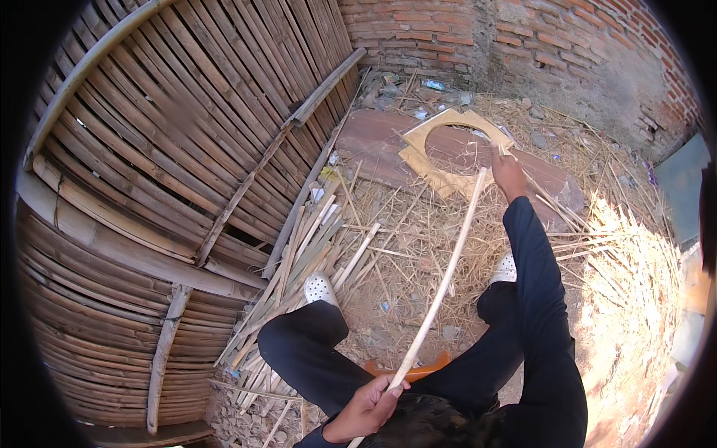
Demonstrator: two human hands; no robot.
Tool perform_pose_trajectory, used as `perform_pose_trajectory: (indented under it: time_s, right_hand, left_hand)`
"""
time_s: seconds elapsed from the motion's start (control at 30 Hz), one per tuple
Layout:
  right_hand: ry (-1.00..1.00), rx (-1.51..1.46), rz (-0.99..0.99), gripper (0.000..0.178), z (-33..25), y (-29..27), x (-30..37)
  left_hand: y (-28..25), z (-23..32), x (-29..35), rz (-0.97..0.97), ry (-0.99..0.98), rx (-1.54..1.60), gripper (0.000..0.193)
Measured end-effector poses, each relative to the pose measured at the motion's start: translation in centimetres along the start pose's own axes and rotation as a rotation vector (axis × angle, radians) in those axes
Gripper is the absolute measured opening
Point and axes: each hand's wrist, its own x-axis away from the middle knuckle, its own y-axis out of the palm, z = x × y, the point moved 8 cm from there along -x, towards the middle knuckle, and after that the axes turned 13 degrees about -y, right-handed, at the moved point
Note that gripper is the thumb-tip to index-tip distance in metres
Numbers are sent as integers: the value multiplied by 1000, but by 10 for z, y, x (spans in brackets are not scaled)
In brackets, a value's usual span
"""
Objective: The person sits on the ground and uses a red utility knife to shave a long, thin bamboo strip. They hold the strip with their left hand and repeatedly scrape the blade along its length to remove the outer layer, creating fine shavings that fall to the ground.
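Nearest, low in the head view, the left hand (368,409) is curled shut around the near end of a long pale bamboo strip (441,287), fingers wrapped over it and thumb pressing along the top. From there the strip runs up and away between the person's knees, over straw-strewn ground (418,246), to the right hand (508,176), stretched out at arm's length; that hand closes on thin bamboo splints (549,198) beside the strip's far tip, though whether it also pinches the strip itself I cannot tell. The strip looks light and springy rather than rigid: thin, slightly bowed along its span, likely to whip or sag if held at one end only, so a hold toward each end suits it, and its split edges may be sharp on bare skin. Left of the legs lies a heap of cut bamboo slats (314,254) against a woven bamboo panel (172,149). Farther off rest a flat board with a round hole (418,149) and a brick wall (523,37).
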Motion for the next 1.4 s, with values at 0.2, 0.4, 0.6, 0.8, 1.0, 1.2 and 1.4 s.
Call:
perform_pose_trajectory:
  time_s: [0.2, 0.4, 0.6, 0.8, 1.0, 1.2, 1.4]
  right_hand:
    - [-73, -265, -250, 78, -15, -1, 21]
    - [-799, -446, -327, 66, -155, -30, 130]
    - [-810, -420, -234, 67, -135, -6, 118]
    - [-899, -465, -193, 64, -170, 4, 147]
    - [-735, -419, -202, 62, -176, 30, 97]
    - [-676, -444, -238, 65, -194, 30, 88]
    - [-673, -379, -343, 66, -193, 49, 112]
  left_hand:
    - [-23, 22, -30, 249, 0, -30, 25]
    - [-4, 75, -87, 306, 184, -1, 23]
    - [10, 68, -111, 243, 199, 130, 21]
    - [-19, 63, -114, 236, 169, 146, 20]
    - [-45, 70, -104, 214, 178, 154, 19]
    - [-56, 68, -86, 198, 166, 174, 17]
    - [-64, 61, -77, 217, 114, 120, 17]
